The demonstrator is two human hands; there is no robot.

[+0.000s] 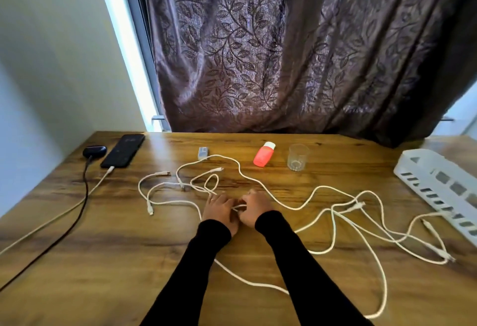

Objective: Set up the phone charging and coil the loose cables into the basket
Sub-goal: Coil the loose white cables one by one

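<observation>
Several loose white cables (333, 218) sprawl tangled across the middle and right of the wooden table (103, 261). My left hand (219, 209) and my right hand (254, 206) meet at the table's centre, both pinching the same stretch of white cable between them. A black phone (123, 150) lies at the far left with a white cable (77, 203) plugged into its near end. Beside it sits a black earbud case (94, 151) with a black cable (74, 219) attached. A white slotted basket (444, 188) stands at the right edge.
A small white charger block (203, 152), a pink bottle lying on its side (263, 154) and an upright clear glass (298, 157) sit along the back of the table. A patterned purple curtain (284, 54) hangs behind. The two plugged cables run off the left edge.
</observation>
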